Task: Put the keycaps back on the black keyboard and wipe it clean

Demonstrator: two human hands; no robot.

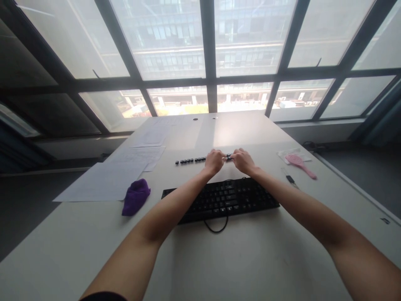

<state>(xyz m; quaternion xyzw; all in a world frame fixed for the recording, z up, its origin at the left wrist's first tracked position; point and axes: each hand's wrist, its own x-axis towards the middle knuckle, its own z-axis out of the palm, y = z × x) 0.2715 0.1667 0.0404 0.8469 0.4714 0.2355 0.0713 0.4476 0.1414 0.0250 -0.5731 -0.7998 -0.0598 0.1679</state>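
Observation:
A row of small black keycaps [188, 160] runs across the white table, beyond the black keyboard [225, 196]. At the right end of this row my left hand [214, 161] is closed, its fingertips against the keycaps there. Facing it a short gap away, my right hand [243, 161] is closed too, with finger and thumb at the end keycaps [228, 156]. My hands hide part of the row. Both forearms reach over the keyboard, whose upper edge shows bare patches without caps. Its cable loops out at the front edge.
On the left lie white paper sheets [103, 180] and a crumpled purple cloth [135, 197]. To the right are a pink hairbrush [300, 164] on a white wrapper and a small black-handled tool [291, 180]. A small dark disc [195, 119] lies near the far edge, by the windows.

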